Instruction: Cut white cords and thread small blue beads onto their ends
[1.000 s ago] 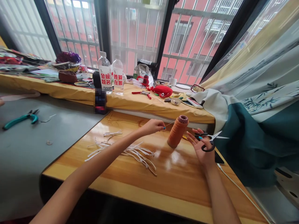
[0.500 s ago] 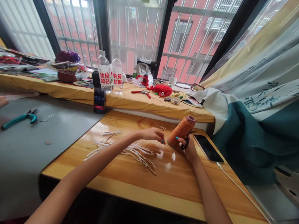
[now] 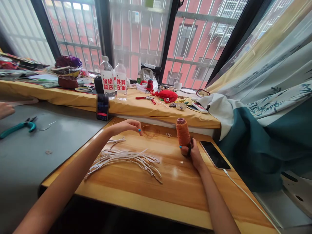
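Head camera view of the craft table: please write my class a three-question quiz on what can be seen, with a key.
1. True or false: the phone lying on the wooden table is nearer the right hand than the left hand.
2. The right hand grips: (a) a water bottle, (b) the orange thread cone, (c) a paper cup.
3. Fill in the colour: the pliers on the grey surface have ____ handles.

Key: 1. True. 2. (b). 3. Teal.
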Available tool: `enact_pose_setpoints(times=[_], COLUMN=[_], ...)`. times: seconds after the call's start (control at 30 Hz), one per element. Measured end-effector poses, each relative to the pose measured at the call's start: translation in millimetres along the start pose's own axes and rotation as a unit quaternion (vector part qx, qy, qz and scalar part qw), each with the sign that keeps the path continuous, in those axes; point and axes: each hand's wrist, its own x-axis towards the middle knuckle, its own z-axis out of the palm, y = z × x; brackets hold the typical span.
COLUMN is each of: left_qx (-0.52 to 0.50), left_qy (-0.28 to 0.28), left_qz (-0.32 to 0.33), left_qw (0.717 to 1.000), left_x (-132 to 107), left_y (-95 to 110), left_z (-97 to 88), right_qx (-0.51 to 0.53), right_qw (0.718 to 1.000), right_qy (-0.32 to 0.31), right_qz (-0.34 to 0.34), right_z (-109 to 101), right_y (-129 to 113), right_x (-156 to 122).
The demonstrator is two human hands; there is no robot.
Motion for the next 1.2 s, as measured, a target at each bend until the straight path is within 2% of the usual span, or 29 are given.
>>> enact_pose_setpoints(times=[0.07, 0.17, 0.37, 0.5, 0.57, 0.67, 0.77, 0.93, 1.07, 1.13, 1.2], left_qx=[-0.001, 0.004, 0.002, -0.005, -0.004, -0.005, -0.01, -0.007, 0.006, 0.017, 0.031], left_qy=[0.022, 0.023, 0.043, 0.072, 0.084, 0.087, 0.088, 0.09, 0.092, 0.093, 0.095], left_qz=[0.006, -0.002, 0.016, 0.014, 0.007, 0.003, 0.009, 0.002, -0.007, -0.013, -0.019], left_qw=[1.0, 1.0, 0.999, 0.997, 0.996, 0.996, 0.996, 0.996, 0.996, 0.995, 0.995], left_x=[-5.3, -10.0, -8.7, -4.1, -2.0, 0.6, 2.2, -1.0, -7.3, -9.5, -10.4], left_y=[-4.5, -7.0, -2.0, -2.8, -4.0, -5.2, -6.8, -12.1, -14.6, -15.5, -16.5], left_z=[-6.0, -8.7, -1.2, 4.2, 6.7, 9.9, 10.1, 1.2, -4.9, -5.2, -4.2], right_qx=[0.026, 0.009, -0.028, 0.025, 0.048, 0.016, -0.007, -0.016, -0.023, -0.003, 0.015], right_qw=[0.999, 0.997, 0.995, 0.995, 0.997, 1.0, 1.0, 0.999, 0.999, 0.999, 0.995], right_qy=[-0.039, -0.07, -0.085, -0.081, -0.06, -0.006, 0.029, -0.003, -0.019, 0.021, 0.093], right_qz=[0.011, 0.018, 0.044, 0.046, 0.022, -0.011, 0.002, 0.034, 0.027, 0.023, 0.013], right_z=[-10.0, -24.2, -42.5, -44.4, -39.3, -28.1, -24.4, -37.8, -50.2, -59.0, -68.3], right_y=[-1.6, -4.9, -10.2, -12.3, -10.1, -2.3, 5.4, 4.4, -0.4, -1.9, -5.0], right_x=[-2.1, -5.6, -12.3, -15.7, -14.0, -6.0, 3.0, 1.7, -2.7, -1.8, -1.8])
